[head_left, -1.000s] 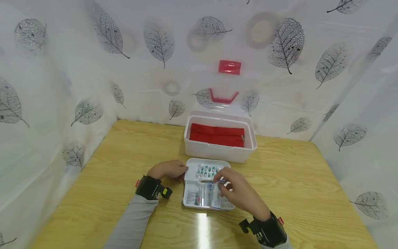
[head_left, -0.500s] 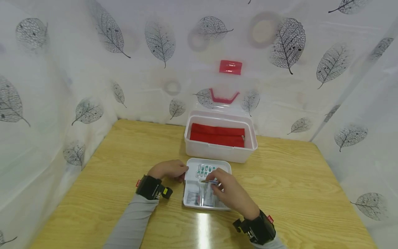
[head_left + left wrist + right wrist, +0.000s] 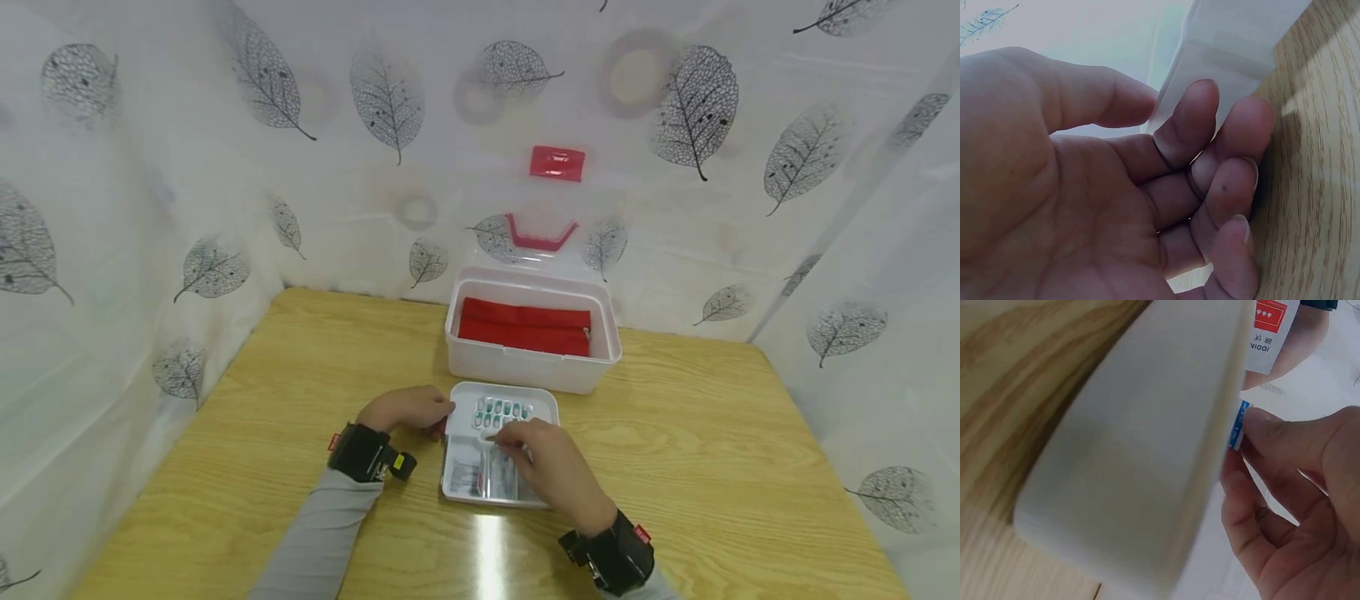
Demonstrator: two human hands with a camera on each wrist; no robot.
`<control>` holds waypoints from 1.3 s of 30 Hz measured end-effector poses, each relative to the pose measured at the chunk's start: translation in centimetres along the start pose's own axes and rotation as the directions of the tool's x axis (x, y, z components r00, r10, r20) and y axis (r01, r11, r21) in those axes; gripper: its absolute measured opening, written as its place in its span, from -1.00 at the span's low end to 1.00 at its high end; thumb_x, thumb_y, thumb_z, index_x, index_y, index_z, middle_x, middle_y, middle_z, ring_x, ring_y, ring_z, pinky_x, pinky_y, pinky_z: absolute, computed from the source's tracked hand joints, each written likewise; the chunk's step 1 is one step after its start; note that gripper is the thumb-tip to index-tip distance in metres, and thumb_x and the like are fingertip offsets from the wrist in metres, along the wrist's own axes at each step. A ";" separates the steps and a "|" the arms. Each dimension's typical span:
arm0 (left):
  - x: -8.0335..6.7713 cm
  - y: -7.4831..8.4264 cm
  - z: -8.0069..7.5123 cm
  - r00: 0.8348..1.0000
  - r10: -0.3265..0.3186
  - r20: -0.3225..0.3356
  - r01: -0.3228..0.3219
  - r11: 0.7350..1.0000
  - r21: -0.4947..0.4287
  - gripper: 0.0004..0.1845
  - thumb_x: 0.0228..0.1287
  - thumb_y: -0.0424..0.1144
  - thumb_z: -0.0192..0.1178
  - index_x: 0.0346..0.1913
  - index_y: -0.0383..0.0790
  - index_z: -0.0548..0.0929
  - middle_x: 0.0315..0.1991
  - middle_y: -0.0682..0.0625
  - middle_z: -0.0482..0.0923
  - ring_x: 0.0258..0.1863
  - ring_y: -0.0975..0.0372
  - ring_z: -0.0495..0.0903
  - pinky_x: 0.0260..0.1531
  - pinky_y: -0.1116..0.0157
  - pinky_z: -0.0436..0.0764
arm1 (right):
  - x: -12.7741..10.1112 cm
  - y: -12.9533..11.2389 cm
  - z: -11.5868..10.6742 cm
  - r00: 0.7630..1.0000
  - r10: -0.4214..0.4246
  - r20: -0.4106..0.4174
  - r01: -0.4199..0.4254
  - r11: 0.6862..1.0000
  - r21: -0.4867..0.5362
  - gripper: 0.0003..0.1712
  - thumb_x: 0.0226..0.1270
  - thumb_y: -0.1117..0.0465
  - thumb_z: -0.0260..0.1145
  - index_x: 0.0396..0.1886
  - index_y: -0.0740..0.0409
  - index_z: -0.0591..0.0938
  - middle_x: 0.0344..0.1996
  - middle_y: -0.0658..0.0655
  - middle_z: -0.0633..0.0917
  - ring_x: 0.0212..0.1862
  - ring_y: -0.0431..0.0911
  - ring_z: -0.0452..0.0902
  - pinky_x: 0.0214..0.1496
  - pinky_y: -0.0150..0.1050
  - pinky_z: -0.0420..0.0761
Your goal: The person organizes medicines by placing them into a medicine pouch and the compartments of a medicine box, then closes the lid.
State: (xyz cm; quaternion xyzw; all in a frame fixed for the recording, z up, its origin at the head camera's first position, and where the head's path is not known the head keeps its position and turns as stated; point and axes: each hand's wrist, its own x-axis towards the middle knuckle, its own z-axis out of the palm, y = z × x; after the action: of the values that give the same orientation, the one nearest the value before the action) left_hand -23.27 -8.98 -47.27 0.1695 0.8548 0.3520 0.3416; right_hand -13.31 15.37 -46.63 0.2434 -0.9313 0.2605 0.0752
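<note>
Where fingers (image 3: 1272, 434) pinch, packet (image 3: 1264, 328) reads "IODIN"

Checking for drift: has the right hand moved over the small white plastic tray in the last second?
Yes. The right hand slid leftward across the small white plastic tray, which stayed put.

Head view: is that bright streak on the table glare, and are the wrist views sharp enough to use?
Head view: a glare streak on the table just below the white tray. Left wrist view: dim, the left hand fills it. Right wrist view: tray wall close and soft; the sachet's red label legible.
</note>
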 end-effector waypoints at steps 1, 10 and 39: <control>0.0 0.0 0.0 1.000 -0.002 -0.001 0.002 1.000 0.001 -0.56 0.56 -0.16 -0.09 -0.46 -0.28 0.64 -0.54 -0.01 0.57 -0.53 0.23 0.43 -0.43 0.35 0.40 | 0.0 0.0 0.0 1.000 -0.002 -0.009 0.002 1.000 0.002 -0.84 0.26 0.30 0.48 -0.21 -0.03 0.79 -0.28 -0.16 0.77 -0.24 -0.33 0.60 -0.21 -0.33 0.61; -0.1 0.1 0.1 1.000 -0.009 0.004 0.009 1.000 -0.009 -0.55 0.56 -0.15 -0.09 -0.47 -0.26 0.63 -0.54 -0.01 0.56 -0.53 0.23 0.44 -0.44 0.35 0.40 | -0.1 -0.2 0.1 0.998 0.044 -0.047 -0.044 0.999 0.000 -0.72 0.06 0.45 0.55 -0.32 0.04 0.71 -0.38 -0.13 0.65 -0.35 -0.32 0.50 -0.28 -0.39 0.59; -0.2 0.5 0.2 0.999 -0.031 -0.028 0.032 0.999 0.033 -0.54 0.57 -0.15 -0.08 -0.49 -0.24 0.62 -0.57 0.02 0.50 -0.54 0.24 0.43 -0.46 0.34 0.39 | -0.1 0.9 -1.0 0.980 0.182 -0.078 -0.191 0.972 -0.136 -0.76 0.18 0.17 0.55 -0.15 -0.06 0.73 -0.46 -0.13 0.52 -0.50 -0.28 0.30 -0.49 -0.41 0.31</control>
State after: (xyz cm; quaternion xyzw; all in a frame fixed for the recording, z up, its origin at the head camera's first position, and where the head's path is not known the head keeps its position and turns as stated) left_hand -23.01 -8.63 -46.94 0.1570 0.8678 0.3346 0.3322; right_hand -13.64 16.56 -46.23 0.1403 -0.9632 0.2071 0.0979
